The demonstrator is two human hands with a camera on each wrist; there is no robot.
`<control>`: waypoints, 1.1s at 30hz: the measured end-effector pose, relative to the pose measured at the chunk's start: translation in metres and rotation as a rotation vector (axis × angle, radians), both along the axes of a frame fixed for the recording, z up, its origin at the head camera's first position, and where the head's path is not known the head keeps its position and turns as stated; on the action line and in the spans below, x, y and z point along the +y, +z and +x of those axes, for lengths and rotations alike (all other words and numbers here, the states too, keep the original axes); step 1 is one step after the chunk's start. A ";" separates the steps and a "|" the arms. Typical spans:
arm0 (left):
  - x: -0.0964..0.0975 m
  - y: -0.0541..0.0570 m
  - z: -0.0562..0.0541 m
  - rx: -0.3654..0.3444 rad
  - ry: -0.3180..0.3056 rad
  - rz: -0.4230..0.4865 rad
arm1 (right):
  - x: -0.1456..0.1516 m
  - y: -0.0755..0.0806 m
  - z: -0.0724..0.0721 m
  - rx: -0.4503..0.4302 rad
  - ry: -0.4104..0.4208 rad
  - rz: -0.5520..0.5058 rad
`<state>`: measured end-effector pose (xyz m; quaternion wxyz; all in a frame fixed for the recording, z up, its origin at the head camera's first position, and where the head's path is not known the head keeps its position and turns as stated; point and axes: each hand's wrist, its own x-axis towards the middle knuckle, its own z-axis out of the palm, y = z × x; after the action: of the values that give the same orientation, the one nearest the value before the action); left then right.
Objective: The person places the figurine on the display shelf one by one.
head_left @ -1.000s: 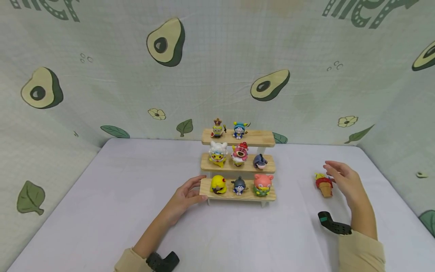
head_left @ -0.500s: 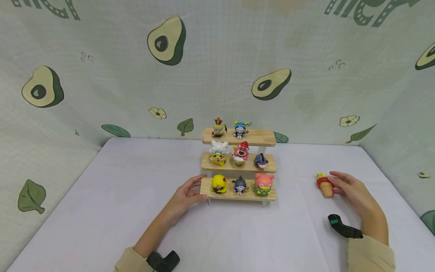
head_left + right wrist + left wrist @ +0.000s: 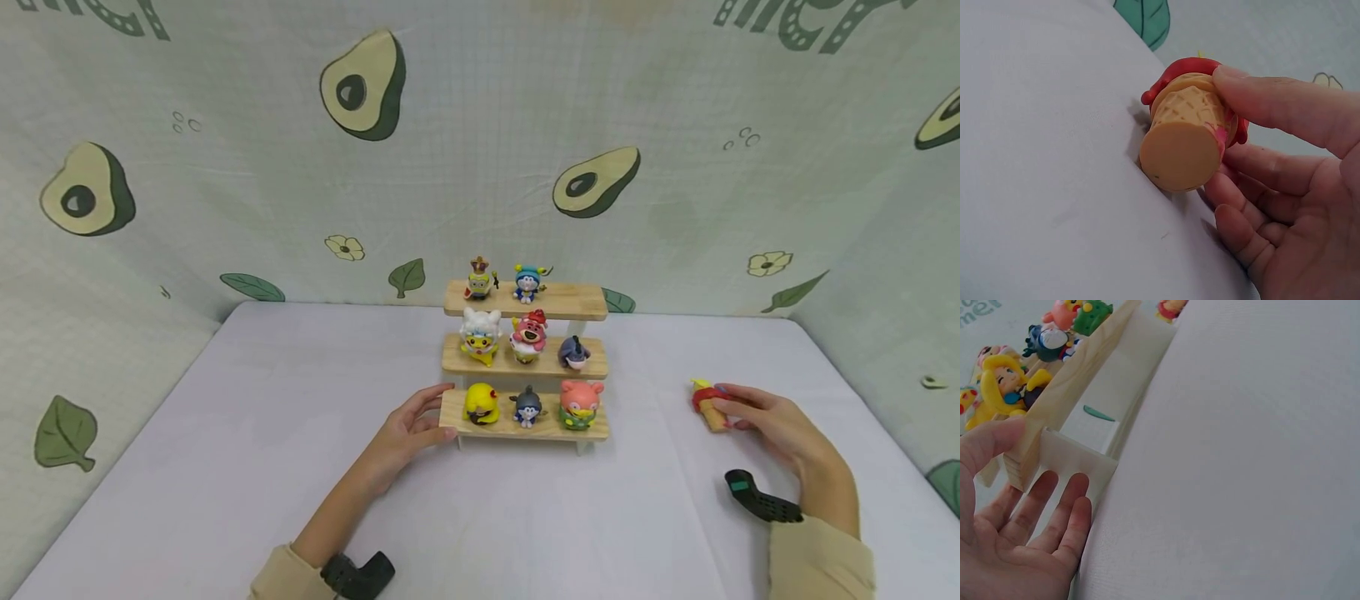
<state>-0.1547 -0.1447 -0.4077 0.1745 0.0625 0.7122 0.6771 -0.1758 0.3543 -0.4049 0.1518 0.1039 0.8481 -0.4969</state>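
My left hand (image 3: 411, 431) holds the left end of a three-tier wooden display stand (image 3: 450, 423). In the left wrist view the thumb lies on the end of the bottom shelf, and other fingers reach under it by a white leg (image 3: 1075, 450). At the right, my right hand (image 3: 780, 425) pinches an ice-cream-cone figurine (image 3: 711, 408) with a yellow top and red coating. The right wrist view shows its tan waffle cone (image 3: 1188, 112), flat base facing the camera, between thumb and fingers; its top is mostly hidden. It is low over the table, tilted.
Several figurines stand on the tiers: a yellow-hooded one (image 3: 482, 405), a pink one (image 3: 581, 403), a blue-grey donkey (image 3: 574, 353) and a crowned one (image 3: 479, 279) among them. A white cloth covers the table (image 3: 300, 400); avocado-print fabric (image 3: 480, 125) hangs behind.
My right hand has come down beside the cone figurine and taken hold of it. The figurine has tilted and shifted slightly left. My left hand stays on the stand.
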 end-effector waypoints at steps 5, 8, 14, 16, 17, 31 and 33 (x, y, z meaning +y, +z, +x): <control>-0.001 0.000 0.000 -0.001 0.000 0.001 | -0.008 0.007 0.000 -0.037 0.036 0.096; 0.000 0.000 0.000 -0.004 0.004 0.001 | -0.012 0.009 -0.001 -0.056 0.055 0.094; 0.000 0.000 0.000 -0.008 0.013 -0.009 | -0.018 0.012 -0.002 -0.069 0.064 0.096; -0.001 0.000 0.000 -0.009 0.015 -0.010 | -0.020 0.012 -0.002 -0.070 0.064 0.107; -0.001 -0.001 0.000 -0.010 0.014 -0.009 | -0.020 0.012 -0.003 -0.070 0.063 0.111; 0.000 -0.001 -0.001 0.000 -0.001 -0.008 | -0.020 0.010 -0.003 -0.012 0.052 0.146; 0.000 -0.001 -0.001 0.000 -0.001 -0.008 | -0.021 0.011 -0.003 -0.002 0.052 0.170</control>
<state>-0.1554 -0.1449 -0.4090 0.1751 0.0619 0.7148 0.6742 -0.1785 0.3337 -0.3942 0.1563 0.0947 0.8895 -0.4189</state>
